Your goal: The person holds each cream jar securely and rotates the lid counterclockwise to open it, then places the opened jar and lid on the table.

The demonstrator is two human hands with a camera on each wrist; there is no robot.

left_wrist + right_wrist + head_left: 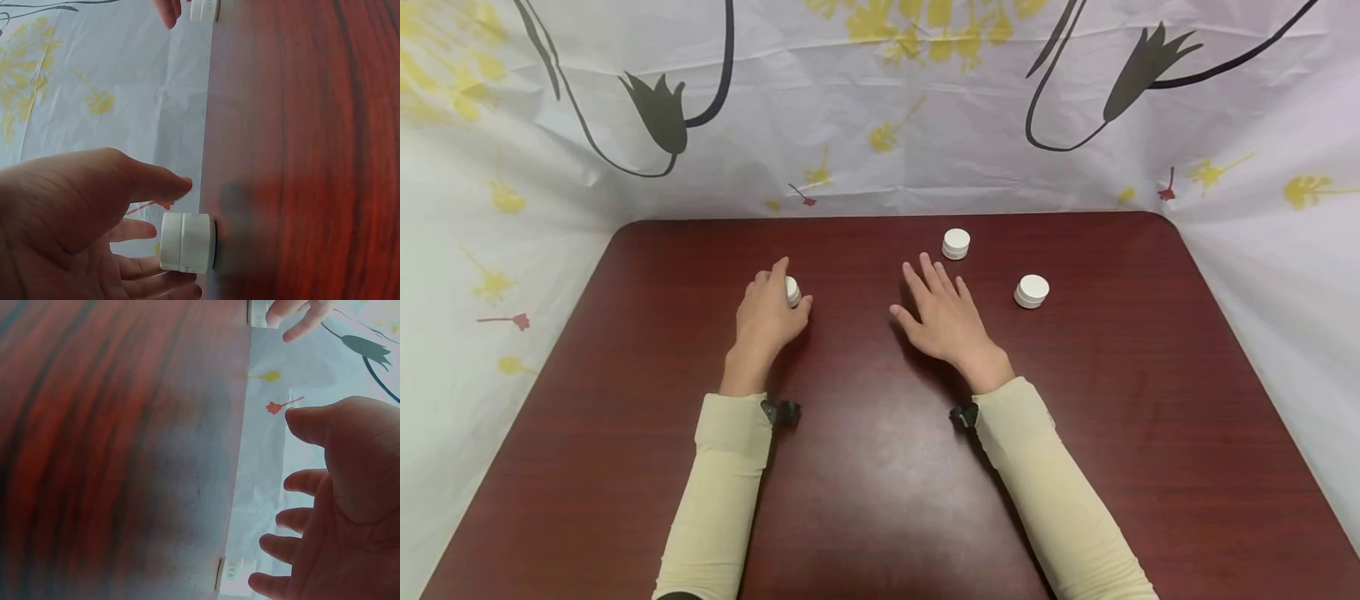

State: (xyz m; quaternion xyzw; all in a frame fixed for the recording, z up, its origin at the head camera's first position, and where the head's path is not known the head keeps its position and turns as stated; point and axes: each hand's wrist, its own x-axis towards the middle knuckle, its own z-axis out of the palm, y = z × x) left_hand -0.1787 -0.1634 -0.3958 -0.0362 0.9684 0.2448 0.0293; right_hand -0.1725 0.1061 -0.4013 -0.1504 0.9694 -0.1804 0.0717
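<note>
Bench (880,500) with dark red grain, head view: the left grip (767,312), a bare hand, reaches around the left jar (793,292), which is small, white and partly hidden by the hand. The right grip (947,321) is released and empty, its fingers spread and straight. Beyond its fingertips stands the far jar (956,243); apart from that, nearer and to the right, stands the right jar (1032,292). A printed cloth (850,92) hangs behind.

Left wrist view: the left jar stands on the bench between thumb and fingers. The thumb is clear of it, so the left grip is judged released, loosely framing the jar; whether a fingertip touches it cannot be told. Fingertips of the right grip show at the upper edge, beside a cropped jar.

Right wrist view: the right grip is extended, with no jar in its palm. One jar shows at the lower edge, near the fingertips; another, at the upper edge, lies beside the left grip.

Progress, as judged: the reach to the left jar appears complete, but no firm hold or lift is evident. The other two jars appear untouched.
</note>
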